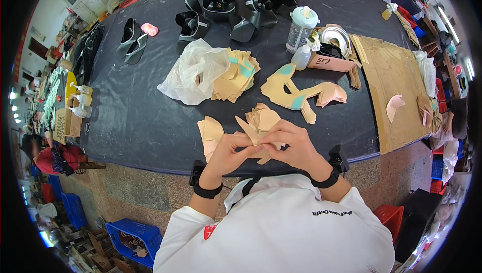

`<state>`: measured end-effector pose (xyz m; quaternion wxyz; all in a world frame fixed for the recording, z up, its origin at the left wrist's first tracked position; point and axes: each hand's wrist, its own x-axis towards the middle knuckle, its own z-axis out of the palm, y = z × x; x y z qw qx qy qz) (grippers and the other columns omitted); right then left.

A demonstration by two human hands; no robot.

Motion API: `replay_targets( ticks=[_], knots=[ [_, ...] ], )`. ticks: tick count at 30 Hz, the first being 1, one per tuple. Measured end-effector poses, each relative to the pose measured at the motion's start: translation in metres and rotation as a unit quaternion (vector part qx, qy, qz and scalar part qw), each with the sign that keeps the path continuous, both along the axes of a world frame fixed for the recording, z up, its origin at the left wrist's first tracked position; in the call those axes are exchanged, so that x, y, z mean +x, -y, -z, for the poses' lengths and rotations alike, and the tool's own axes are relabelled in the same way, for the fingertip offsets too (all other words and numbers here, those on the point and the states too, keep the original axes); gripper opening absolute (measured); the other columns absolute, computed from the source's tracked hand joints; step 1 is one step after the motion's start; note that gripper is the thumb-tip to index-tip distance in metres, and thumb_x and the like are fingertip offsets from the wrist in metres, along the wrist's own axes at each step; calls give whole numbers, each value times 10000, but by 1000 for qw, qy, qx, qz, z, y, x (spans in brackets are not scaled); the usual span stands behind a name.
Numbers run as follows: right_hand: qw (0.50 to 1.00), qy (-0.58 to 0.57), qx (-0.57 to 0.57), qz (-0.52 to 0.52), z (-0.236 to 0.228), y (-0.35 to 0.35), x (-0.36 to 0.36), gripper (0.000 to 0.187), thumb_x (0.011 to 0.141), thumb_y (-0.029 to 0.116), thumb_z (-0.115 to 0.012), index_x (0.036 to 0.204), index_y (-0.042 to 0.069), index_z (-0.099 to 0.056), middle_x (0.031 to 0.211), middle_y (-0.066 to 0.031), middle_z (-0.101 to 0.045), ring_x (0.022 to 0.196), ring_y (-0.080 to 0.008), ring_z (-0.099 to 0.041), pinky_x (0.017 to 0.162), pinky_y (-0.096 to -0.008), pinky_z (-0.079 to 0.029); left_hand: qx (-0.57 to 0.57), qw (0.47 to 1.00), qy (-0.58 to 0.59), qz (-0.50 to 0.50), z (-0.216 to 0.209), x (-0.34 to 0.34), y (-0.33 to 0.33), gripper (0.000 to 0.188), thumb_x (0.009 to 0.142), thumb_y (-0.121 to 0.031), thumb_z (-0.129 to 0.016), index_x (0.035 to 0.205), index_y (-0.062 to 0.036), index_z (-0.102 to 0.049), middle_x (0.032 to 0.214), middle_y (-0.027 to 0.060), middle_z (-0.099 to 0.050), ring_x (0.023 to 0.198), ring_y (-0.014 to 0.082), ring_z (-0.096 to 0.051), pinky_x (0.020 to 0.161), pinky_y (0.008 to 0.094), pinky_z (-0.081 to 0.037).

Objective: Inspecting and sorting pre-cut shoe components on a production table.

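Note:
Near the front of the dark table, my left hand (230, 153) and my right hand (291, 143) meet and pinch a thin beige shoe-upper piece (246, 128) between their fingertips. Its pointed flap sticks up past the fingers, which hide its lower part. Just beyond lies a pile of beige cut pieces (265, 116). Left of my left hand rests a small stack of similar curved pieces (211, 133). Farther off, more beige pieces with teal patches (286, 88) are stacked at right, and another stack (236, 78) lies partly under a clear plastic bag (190, 75).
Black shoe parts (246, 7) crowd the table's far side. A lidded clear jug (302, 27), a white squeeze bottle (301, 58) and a pink box (329, 62) stand right of centre. Cardboard (386, 82) covers the right side. Glue bottles (82, 100) stand at the left edge.

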<state>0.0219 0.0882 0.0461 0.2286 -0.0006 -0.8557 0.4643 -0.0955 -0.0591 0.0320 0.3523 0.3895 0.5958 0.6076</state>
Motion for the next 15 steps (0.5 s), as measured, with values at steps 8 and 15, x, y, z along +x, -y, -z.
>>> replay_targets(
  ticks=[8, 15],
  knots=[
    [988, 52, -139, 38, 2, 11, -2, 160, 687, 22, -652, 842, 58, -670, 787, -61, -604, 691, -163, -605, 628, -241, -480, 28, 984, 164, -67, 19, 8, 5, 149, 832, -71, -579, 770, 50, -640, 656, -16, -512, 591, 38, -414, 517, 214, -294],
    [941, 63, -325, 72, 12, 15, -5, 169, 736, -8, -600, 891, -2, -667, 854, -59, -612, 753, -104, -580, 643, -218, -457, 77, 968, 194, -139, 16, 23, -8, 165, 865, -84, -552, 850, 47, -652, 748, -14, -575, 652, 18, -462, 561, 174, -352]
  ],
)
